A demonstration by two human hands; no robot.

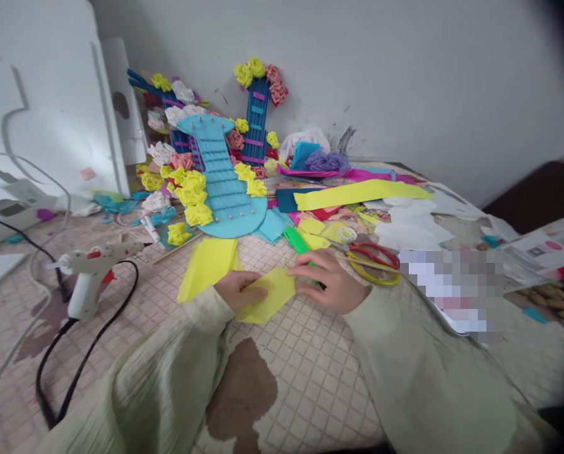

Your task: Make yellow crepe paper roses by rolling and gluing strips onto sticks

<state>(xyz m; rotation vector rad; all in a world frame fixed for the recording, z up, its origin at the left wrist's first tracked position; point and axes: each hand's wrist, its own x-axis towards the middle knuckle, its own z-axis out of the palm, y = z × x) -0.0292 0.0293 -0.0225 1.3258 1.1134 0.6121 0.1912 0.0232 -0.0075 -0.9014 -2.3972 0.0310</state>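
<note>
Between my hands is a thin piece of yellow crepe paper (273,295), held just above the table. My left hand (235,290) grips its left side, with the thumb lying on top. At the paper's right corner, my right hand (334,280) closes its fingertips on the edge. A pile of yellow crepe paper sheets (206,268) lies just beyond my left hand. Close behind my right hand are a bright green tool (295,239), partly covered by the fingers, and scissors with red and yellow handles (379,258).
A white glue gun (86,277) with a black cord stands on the left. Behind is a light-blue paper guitar shape (223,183) with yellow paper flowers (192,195). A yellow strip (362,194) tops the paper scraps. A blurred-out flat object (452,293) lies right.
</note>
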